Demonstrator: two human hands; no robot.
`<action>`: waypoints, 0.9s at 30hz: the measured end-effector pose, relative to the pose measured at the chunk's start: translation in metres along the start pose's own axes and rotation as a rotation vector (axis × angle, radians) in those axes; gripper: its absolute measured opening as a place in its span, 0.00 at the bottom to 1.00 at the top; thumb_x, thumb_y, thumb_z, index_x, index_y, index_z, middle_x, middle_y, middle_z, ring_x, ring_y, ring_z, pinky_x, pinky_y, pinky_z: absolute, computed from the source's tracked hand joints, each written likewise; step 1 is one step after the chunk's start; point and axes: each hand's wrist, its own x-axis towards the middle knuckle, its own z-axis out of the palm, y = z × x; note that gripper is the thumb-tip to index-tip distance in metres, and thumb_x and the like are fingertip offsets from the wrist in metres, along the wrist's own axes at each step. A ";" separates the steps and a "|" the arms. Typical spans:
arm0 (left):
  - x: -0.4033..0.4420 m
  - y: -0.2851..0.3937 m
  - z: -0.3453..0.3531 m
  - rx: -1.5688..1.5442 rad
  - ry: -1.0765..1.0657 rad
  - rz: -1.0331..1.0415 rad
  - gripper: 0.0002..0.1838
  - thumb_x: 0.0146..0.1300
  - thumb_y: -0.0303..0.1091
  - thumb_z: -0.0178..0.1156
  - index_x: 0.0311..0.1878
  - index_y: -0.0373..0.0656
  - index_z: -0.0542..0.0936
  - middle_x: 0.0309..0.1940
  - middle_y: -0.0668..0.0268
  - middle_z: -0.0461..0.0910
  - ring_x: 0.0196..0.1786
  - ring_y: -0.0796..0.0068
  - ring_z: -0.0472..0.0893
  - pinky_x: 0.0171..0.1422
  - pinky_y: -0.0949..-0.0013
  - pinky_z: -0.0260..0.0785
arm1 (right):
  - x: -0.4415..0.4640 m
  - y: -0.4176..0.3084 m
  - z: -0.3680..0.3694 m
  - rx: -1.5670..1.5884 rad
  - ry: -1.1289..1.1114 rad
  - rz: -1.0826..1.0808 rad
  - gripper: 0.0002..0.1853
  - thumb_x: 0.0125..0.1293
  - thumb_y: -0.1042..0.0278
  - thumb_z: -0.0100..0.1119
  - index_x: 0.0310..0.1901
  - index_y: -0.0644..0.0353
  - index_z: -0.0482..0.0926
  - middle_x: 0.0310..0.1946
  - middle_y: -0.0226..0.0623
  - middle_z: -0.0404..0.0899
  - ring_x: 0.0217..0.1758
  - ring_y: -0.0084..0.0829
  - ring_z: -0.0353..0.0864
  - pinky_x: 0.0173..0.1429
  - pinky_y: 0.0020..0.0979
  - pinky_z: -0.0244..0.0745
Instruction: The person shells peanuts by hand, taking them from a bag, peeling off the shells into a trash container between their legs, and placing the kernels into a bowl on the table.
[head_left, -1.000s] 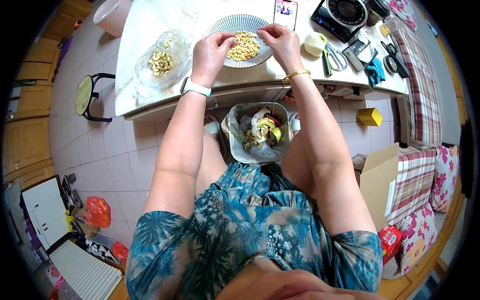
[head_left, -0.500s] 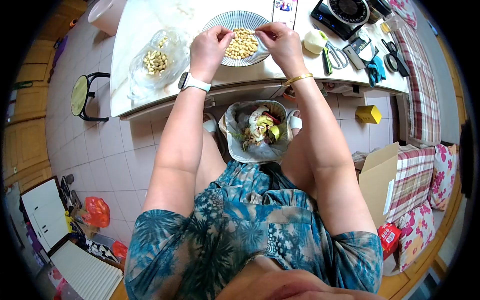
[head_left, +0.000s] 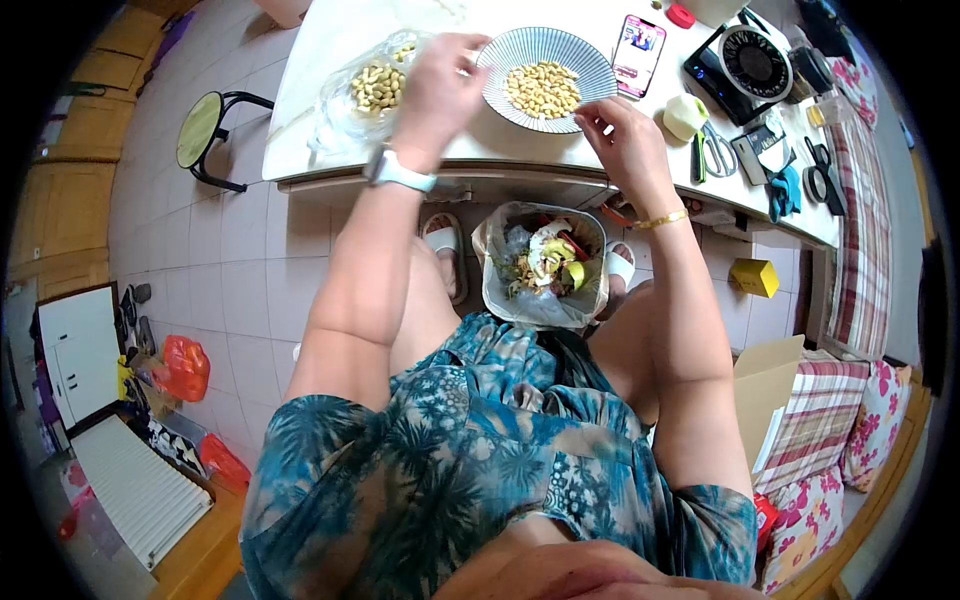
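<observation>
Your hands are parting compared with the earlier frames: your left hand point(head_left: 443, 88) is leaving the bowl point(head_left: 545, 45) toward the plastic bag point(head_left: 337, 108), and your right hand point(head_left: 633, 147) is dropping to the bowl's near right rim; the view is shifting too, so bowl and phone point(head_left: 640, 55) are sitting further right. Left hand is blurring, hanging between bag and bowl and overlapping the bag's edge; cannot tell if it's clenched, loose or carrying a piece. Right hand is curling thumb and fingertips close together just beside the rim; cannot tell if they're pinching anything or touching it. Pale kernels point(head_left: 542, 90) are lying loose mid-bowl, on the table point(head_left: 520, 153); larger-looking nuts point(head_left: 378, 88) are sitting in the bag. Judging step: you're working pieces by hand between bag and bowl, probably between one piece and another. Next move is likely calling for a light fingertip pinch on a single nut, right hand keeping off the rim so the bowl isn't tipping
</observation>
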 end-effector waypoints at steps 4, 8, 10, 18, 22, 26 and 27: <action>0.012 -0.090 -0.055 -0.033 0.463 -0.196 0.10 0.72 0.35 0.61 0.50 0.41 0.83 0.45 0.58 0.86 0.42 0.68 0.86 0.51 0.67 0.78 | -0.010 -0.008 -0.011 0.027 -0.066 0.015 0.06 0.66 0.67 0.68 0.39 0.59 0.86 0.33 0.37 0.84 0.32 0.38 0.84 0.40 0.37 0.79; 0.000 -0.161 -0.073 0.066 0.202 -0.331 0.09 0.69 0.33 0.62 0.46 0.40 0.86 0.39 0.60 0.89 0.42 0.67 0.87 0.51 0.66 0.78 | -0.013 -0.015 -0.014 0.062 -0.118 0.020 0.05 0.65 0.68 0.68 0.39 0.59 0.86 0.34 0.37 0.85 0.33 0.38 0.84 0.40 0.37 0.79; -0.007 -0.166 -0.072 0.185 -0.030 -0.372 0.09 0.72 0.27 0.58 0.49 0.35 0.84 0.40 0.62 0.89 0.41 0.75 0.86 0.50 0.72 0.77 | -0.013 -0.019 -0.012 0.081 -0.155 -0.014 0.05 0.65 0.69 0.68 0.39 0.60 0.85 0.34 0.38 0.85 0.34 0.39 0.84 0.40 0.37 0.79; -0.017 -0.169 -0.070 0.273 -0.387 -0.694 0.14 0.60 0.30 0.68 0.49 0.37 0.85 0.38 0.55 0.88 0.35 0.68 0.87 0.48 0.67 0.79 | -0.021 -0.035 -0.012 0.058 -0.270 -0.068 0.06 0.67 0.70 0.66 0.41 0.62 0.85 0.35 0.41 0.85 0.33 0.37 0.85 0.41 0.35 0.80; -0.023 -0.175 -0.062 0.470 -0.303 -0.489 0.17 0.59 0.36 0.71 0.48 0.38 0.85 0.38 0.55 0.88 0.39 0.63 0.87 0.49 0.64 0.78 | -0.024 -0.033 -0.014 0.052 -0.274 -0.097 0.06 0.67 0.71 0.66 0.41 0.63 0.85 0.36 0.42 0.85 0.34 0.39 0.86 0.42 0.37 0.81; -0.019 -0.168 -0.062 0.551 -0.323 -0.510 0.15 0.58 0.40 0.71 0.46 0.43 0.86 0.41 0.54 0.88 0.46 0.56 0.87 0.54 0.59 0.77 | -0.024 -0.030 -0.012 0.061 -0.275 -0.047 0.06 0.65 0.68 0.65 0.37 0.60 0.85 0.34 0.42 0.85 0.37 0.44 0.85 0.44 0.41 0.80; -0.018 -0.164 -0.062 0.566 -0.337 -0.520 0.14 0.59 0.41 0.70 0.45 0.44 0.87 0.41 0.54 0.88 0.46 0.55 0.87 0.54 0.59 0.77 | -0.024 -0.029 -0.012 0.062 -0.268 -0.071 0.06 0.65 0.68 0.65 0.37 0.60 0.85 0.34 0.42 0.85 0.38 0.44 0.85 0.44 0.41 0.80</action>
